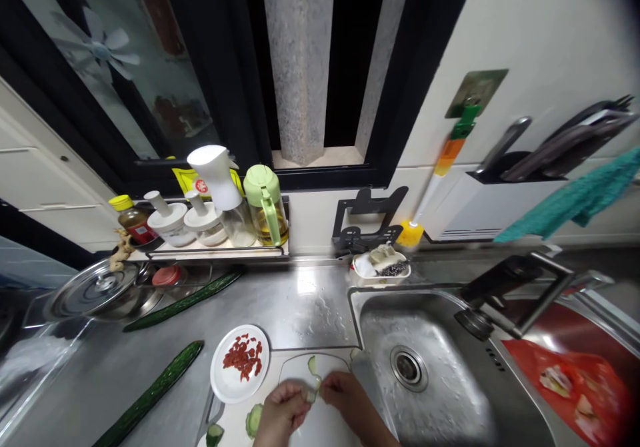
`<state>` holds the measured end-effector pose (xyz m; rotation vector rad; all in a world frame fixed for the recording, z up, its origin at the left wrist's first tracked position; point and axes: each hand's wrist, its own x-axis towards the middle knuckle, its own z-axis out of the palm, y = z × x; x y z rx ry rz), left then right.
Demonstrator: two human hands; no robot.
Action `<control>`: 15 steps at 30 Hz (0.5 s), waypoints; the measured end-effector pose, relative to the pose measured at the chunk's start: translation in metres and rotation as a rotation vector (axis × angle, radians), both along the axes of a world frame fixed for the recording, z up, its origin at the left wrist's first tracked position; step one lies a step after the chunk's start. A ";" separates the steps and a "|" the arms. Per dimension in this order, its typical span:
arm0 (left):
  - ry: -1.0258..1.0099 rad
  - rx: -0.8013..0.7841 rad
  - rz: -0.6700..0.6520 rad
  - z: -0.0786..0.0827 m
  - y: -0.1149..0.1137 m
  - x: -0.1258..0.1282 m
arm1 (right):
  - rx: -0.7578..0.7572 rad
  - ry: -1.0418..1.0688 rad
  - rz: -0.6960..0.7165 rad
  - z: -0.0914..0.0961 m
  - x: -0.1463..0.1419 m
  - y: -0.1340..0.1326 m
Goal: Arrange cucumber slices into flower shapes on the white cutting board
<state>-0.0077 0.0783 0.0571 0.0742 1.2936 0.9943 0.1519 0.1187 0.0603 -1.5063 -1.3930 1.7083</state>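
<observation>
Over a white cutting board, my two hands meet with pinched fingertips. My left hand is closed on a thin, pale green cucumber slice. My right hand pinches at the same slice from the other side; its fingertips partly hide it. Just beyond them, another curved cucumber slice stands out against the board. Left of my left hand lie some cut rounds and a cucumber end. A white plate bears small dried red berries.
Two long cucumbers lie on the steel counter to the left. At right is a sink with a faucet and a red plastic bag. Behind stands a condiment shelf with an oil jug.
</observation>
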 end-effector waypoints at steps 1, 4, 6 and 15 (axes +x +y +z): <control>0.032 0.037 -0.010 -0.003 0.001 0.001 | 0.012 -0.021 0.000 0.002 0.000 0.002; 0.136 0.141 -0.063 -0.010 0.004 0.002 | 0.066 -0.124 0.000 0.007 0.001 0.009; 0.189 0.188 -0.102 -0.013 0.008 0.003 | 0.119 -0.203 0.013 0.008 0.001 0.014; 0.545 0.092 -0.177 -0.014 0.022 0.008 | 0.329 -0.443 0.150 0.008 -0.004 0.031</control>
